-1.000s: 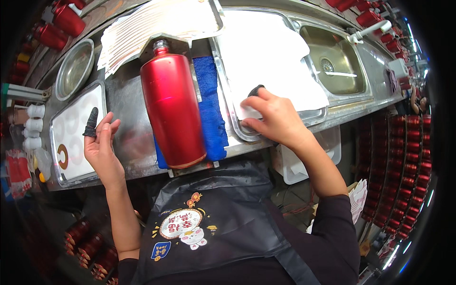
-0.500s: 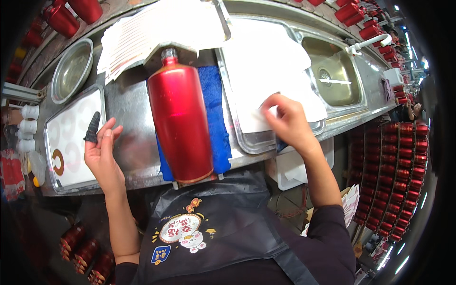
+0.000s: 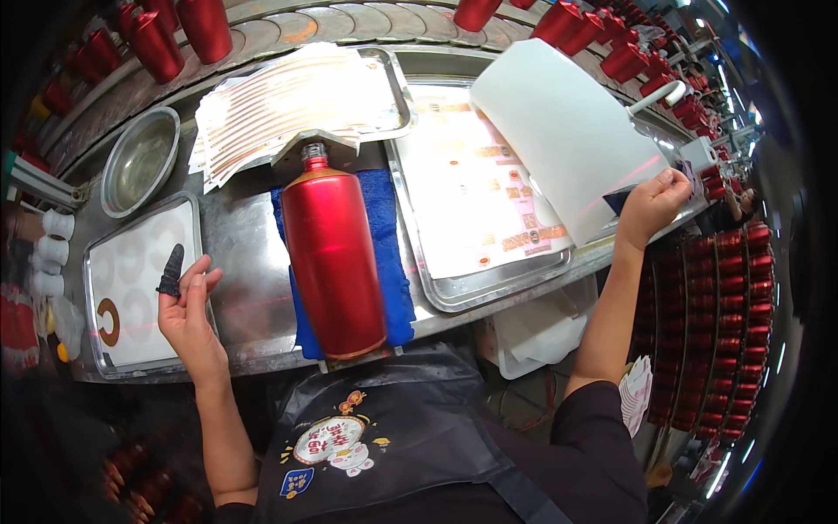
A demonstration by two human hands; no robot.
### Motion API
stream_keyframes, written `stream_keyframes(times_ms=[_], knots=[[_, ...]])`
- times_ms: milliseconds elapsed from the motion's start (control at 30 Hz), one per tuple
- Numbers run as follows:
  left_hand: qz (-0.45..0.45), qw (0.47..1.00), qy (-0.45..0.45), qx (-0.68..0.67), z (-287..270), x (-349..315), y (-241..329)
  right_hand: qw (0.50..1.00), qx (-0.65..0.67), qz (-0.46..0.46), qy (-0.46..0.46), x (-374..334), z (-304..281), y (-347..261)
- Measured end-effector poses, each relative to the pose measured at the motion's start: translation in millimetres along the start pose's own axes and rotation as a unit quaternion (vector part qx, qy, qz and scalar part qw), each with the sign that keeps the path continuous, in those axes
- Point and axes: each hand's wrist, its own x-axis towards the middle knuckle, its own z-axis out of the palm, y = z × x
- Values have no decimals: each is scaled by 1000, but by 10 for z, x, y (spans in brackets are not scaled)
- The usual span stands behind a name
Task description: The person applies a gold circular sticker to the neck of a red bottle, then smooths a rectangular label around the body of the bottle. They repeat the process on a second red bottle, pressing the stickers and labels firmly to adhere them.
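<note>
My right hand (image 3: 653, 205) pinches the edge of a large white sheet (image 3: 554, 131), which is lifted and bowed over the right side of the counter. Beneath it, a metal tray (image 3: 454, 299) bears a sheet of printed decals (image 3: 467, 205) in gold, pink and red. A glossy red bottle (image 3: 336, 262) lies in front of me on a blue cloth (image 3: 384, 236), its clear threaded neck pointing away. Left of the bottle, my left hand (image 3: 194, 336) hovers with loosely bent fingers apart and holds nothing. A black finger cot (image 3: 172, 271) covers one of its fingertips.
At left, a tray (image 3: 195, 231) holds C-shaped pieces, one of them brown, beside a metal bowl (image 3: 111, 179). Stacked printed slips (image 3: 271, 113) lie at the back. Red bottles line a conveyor (image 3: 288, 33) and a rack (image 3: 711, 332). A white faucet (image 3: 659, 96) stands at right.
My right hand has moved right and taken hold of the white sheet, lifting it off the tray and uncovering printed decals. My left hand has stayed nearly in place.
</note>
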Motion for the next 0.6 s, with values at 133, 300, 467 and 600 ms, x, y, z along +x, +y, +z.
stream_keyframes(times_ms=[133, 300, 467, 600], knots=[[15, 1000, 0, -19, 8, 20, -17, 996, -48, -4, 74, 352, -549, 421], [3, 1000, -15, -17, 83, 34, -73, 970, -228, 39, 70, 658, -1866, 906], [8, 998, -61, -9, 204, 46, -131, 923, -374, 90, -26, 485, -2580, 1545], [16, 997, -75, -1, 228, 19, -141, 945, -304, 98, -61, -407, -2074, 2440]])
